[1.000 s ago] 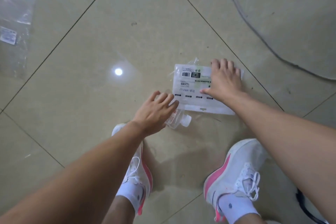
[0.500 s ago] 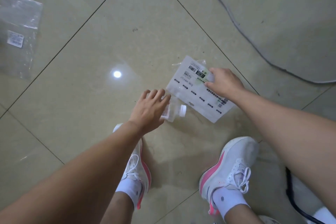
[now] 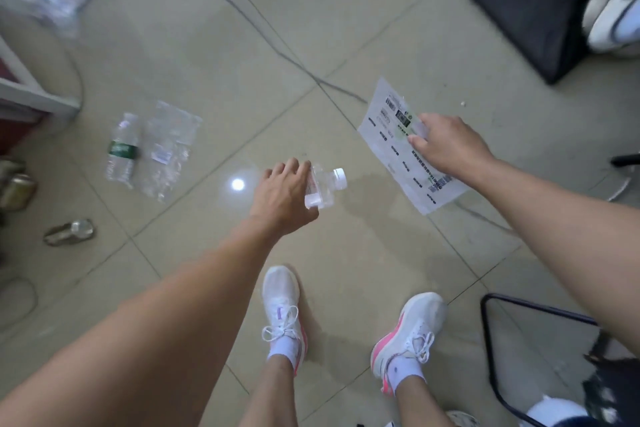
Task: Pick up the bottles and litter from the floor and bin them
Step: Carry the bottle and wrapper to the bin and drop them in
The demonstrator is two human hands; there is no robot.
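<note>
The small clear bottle [image 3: 323,185] is held above the floor, the left hand [image 3: 282,196] curled round its body; to its right the right hand [image 3: 446,146] pinches the printed packet [image 3: 391,149]. Both want a firm grip on the way to the bin, and the green-label bottle [image 3: 122,149] lying far left comes next.

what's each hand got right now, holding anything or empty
Left hand: closed around the small clear bottle, lifted off the floor.
Right hand: fingers curled on the printed plastic packet, holding it up.
</note>
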